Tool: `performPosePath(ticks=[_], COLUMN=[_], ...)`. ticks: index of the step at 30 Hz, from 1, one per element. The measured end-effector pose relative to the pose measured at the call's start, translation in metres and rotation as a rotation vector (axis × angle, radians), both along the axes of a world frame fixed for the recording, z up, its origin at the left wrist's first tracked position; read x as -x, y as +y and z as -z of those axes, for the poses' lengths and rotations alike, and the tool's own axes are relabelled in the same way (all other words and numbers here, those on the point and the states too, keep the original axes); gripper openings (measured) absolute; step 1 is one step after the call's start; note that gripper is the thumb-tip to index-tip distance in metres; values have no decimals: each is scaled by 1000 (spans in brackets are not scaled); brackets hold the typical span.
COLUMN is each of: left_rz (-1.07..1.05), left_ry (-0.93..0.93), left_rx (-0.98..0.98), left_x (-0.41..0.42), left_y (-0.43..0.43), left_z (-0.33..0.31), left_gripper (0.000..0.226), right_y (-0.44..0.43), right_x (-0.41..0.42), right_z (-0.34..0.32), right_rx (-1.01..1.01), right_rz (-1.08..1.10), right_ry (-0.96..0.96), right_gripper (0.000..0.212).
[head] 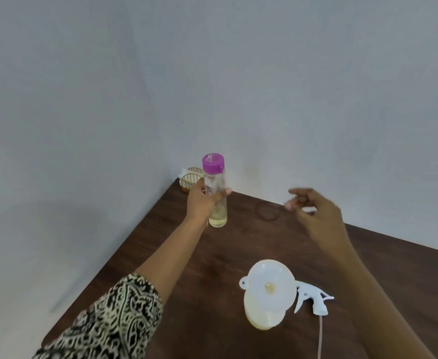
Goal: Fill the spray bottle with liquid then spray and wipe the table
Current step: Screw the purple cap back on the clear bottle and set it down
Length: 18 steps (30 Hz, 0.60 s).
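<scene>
Dark brown wood-grain bench [212,260], set into the corner of a pale grey wall [238,73]. Item one: clear cylindrical bottle [218,181] with magenta cap [213,161], upright near the far left edge of the bench, a shallow layer of pale yellow liquid at its bottom; whether its base touches the bench cannot be told. Left hand [202,200], from a black-and-cream patterned sleeve [114,320], grips this bottle at mid-height, fingers [227,190] wrapped round the far side. Item two: translucent spray bottle [261,318], upright on the near part of the bench, holding cream-yellow liquid, with a white funnel [269,283] seated in its neck and a little liquid at the funnel's throat. Item three: white trigger sprayer head [313,299], off the bottle, lying on the bench just right of the funnel, its dip tube [320,338] trailing toward the near edge. Right hand [316,211], blurred, raised above the bench well right of the clear bottle; fingers [299,193] loosely bent and apart, gripping nothing discernible. Also present: gold wire napkin holder [190,178] with white tissue at the far corner, behind the left hand; faint ring mark [267,211] on the bench between the two hands.
</scene>
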<state>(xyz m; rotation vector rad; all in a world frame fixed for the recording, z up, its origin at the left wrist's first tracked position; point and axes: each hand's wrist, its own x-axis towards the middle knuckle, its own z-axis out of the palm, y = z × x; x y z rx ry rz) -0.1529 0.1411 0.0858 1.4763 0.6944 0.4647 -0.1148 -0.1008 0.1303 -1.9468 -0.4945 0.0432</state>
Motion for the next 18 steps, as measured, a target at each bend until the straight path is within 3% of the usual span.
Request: performPosePath(ticks=[4, 7, 9, 12, 18], left_rz=[-57, -72, -76, -75, -74], left_ry=[91, 137, 158, 155, 195], left_rx=[-38, -34, -62, -121, -255], left_x=[-55, -84, -97, -115, -138], left_y=[9, 15, 17, 16, 19], left_z=[35, 66, 83, 88, 87], left_gripper=[48, 53, 55, 52, 52], right_y=[-14, -18, -18, -10, 7], right_x=[-16, -26, -25, -20, -24], right_z=[79, 138, 166, 189, 195], right_rx=[295, 782, 965, 1047, 1099], right_rz=[30, -77, -148, -172, -160], right_ry=[96, 140, 200, 240, 279], right_gripper=[28, 54, 72, 89, 99])
